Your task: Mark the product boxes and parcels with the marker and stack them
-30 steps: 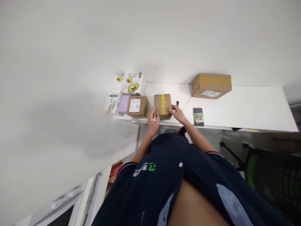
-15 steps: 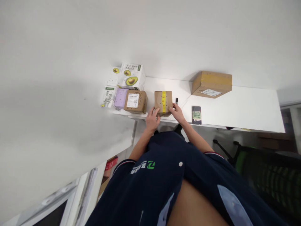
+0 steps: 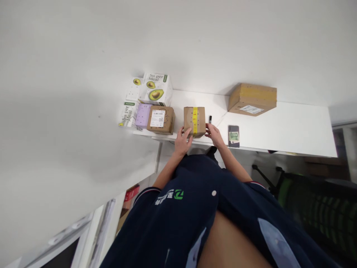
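Observation:
A small brown cardboard box (image 3: 190, 117) with a strip of yellow printed tape stands near the front edge of the white table (image 3: 302, 128). My left hand (image 3: 182, 143) grips its front left corner, thumb over the top and fingers along the side. At the box's right side is my right hand (image 3: 215, 134), fingers apart and a little off the cardboard. Just beyond that hand lies a black marker (image 3: 210, 119). To the left of the taped box, another brown box (image 3: 169, 121) carries a white shipping label.
Several white avocado-print boxes (image 3: 167, 89) and a purple box (image 3: 143, 116) are grouped at the table's left end. A larger taped carton (image 3: 252, 98) sits at the back right. Right of my hand lies a phone (image 3: 233, 142) with a banknote on it. A dark chair (image 3: 315, 208) stands lower right.
My right hand has shifted slightly right, off the top corner of the taped box. My left hand keeps its place at the left corner, and the box has hardly moved.

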Demonstrator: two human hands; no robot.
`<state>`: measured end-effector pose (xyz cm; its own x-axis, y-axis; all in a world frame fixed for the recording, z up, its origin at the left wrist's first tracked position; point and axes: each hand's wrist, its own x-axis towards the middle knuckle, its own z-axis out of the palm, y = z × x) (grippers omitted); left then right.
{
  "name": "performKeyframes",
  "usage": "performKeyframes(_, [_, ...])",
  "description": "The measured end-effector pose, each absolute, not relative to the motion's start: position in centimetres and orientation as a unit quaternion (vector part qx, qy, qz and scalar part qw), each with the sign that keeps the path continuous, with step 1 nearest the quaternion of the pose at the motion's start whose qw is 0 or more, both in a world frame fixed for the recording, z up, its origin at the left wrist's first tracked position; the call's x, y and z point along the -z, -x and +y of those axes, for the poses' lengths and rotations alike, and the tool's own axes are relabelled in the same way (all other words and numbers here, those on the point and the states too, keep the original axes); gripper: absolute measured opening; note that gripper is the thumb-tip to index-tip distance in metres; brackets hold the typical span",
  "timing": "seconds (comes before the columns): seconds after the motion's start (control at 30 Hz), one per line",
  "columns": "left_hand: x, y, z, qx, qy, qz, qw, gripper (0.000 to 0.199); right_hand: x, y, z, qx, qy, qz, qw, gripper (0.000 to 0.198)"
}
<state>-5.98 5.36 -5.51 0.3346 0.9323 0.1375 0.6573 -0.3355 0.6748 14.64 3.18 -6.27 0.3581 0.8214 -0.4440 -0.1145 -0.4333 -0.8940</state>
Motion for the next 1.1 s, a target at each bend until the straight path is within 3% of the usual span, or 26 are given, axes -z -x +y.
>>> performKeyframes(0.1, [5.3, 6.1, 5.5, -0.248, -0.777, 0.520, 0.254, 0.040, 8.5, -16.9, 3.4, -0.436, 0.750, -0.251, 0.429, 0.042])
performKeyframes(0.3, [5.0, 6.0, 5.9, -0.228, -0.779, 0.527, 0.252, 0.040, 12.9, -20.0, 3.5, -0.347, 0.862, -0.310, 0.201, 0.033])
performKeyframes(0.57, [4.8, 5.7, 8.3, -0.223, -0.776, 0.526, 0.268, 0.040, 14.3, -18.6, 4.3, -0.319, 0.878, -0.344, 0.094, 0.040])
performKeyframes(0.77, [5.3, 6.4, 9.6, -0.250, -0.785, 0.486, 0.291, 0.039, 14.4, -18.5, 5.0, -0.329, 0.873, -0.333, 0.132, 0.022])
performKeyframes(0.87, [6.8, 7.0, 9.7, -0.276, -0.769, 0.470, 0.333, 0.049, 14.0, -18.9, 5.2, -0.352, 0.866, -0.318, 0.159, 0.017])
performKeyframes(1.0, [10.0, 7.5, 9.6, -0.278, -0.680, 0.521, 0.434, 0.064, 13.3, -17.8, 5.3, -0.385, 0.843, -0.308, 0.215, 0.029])
performKeyframes(1.1, [12.1, 7.3, 9.5, -0.227, -0.654, 0.559, 0.456, 0.053, 12.8, -16.0, 5.4, -0.437, 0.796, -0.318, 0.274, 0.036])
